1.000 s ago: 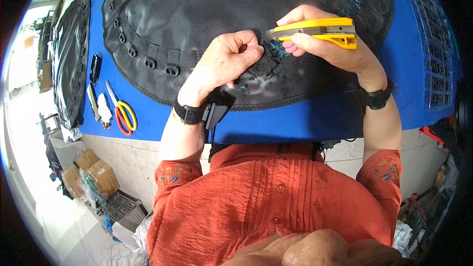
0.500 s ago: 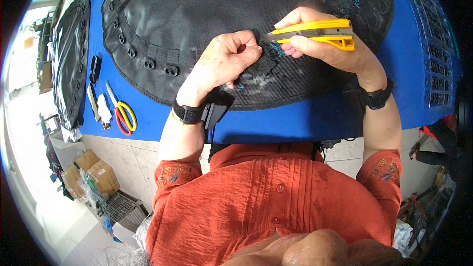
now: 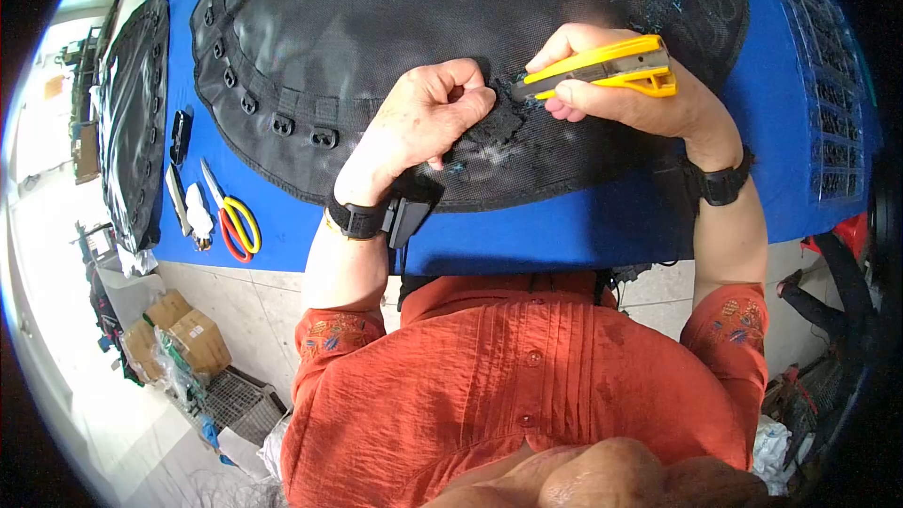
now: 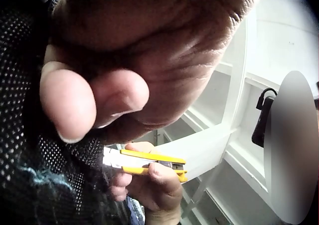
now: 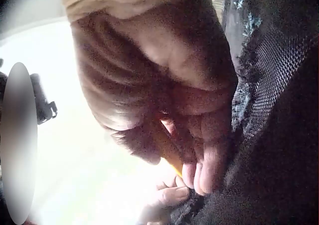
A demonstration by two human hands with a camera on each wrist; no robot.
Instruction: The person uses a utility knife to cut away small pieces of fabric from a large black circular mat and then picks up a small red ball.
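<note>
A large black mesh piece with a row of black plastic fittings along its edge lies spread out. My left hand rests on it, thumb and fingers pinching the dark, frayed mesh patch. In my right hand is a yellow utility knife, its blade end pointing left, close over the frayed patch beside the left fingertips. Blue-green threads stick out of the mesh near the left fingers. The right wrist view shows the knife mostly hidden by the curled fingers.
On the blue tabletop, to the left, lie scissors with red and yellow handles, a small black item and a white crumpled thing. Another black piece lies far left. A clear pocketed sheet covers the right end.
The knife's blade end has dipped toward the person, lower over the frayed patch. My left hand stays almost still. Another person's leg has come into view at the lower right.
</note>
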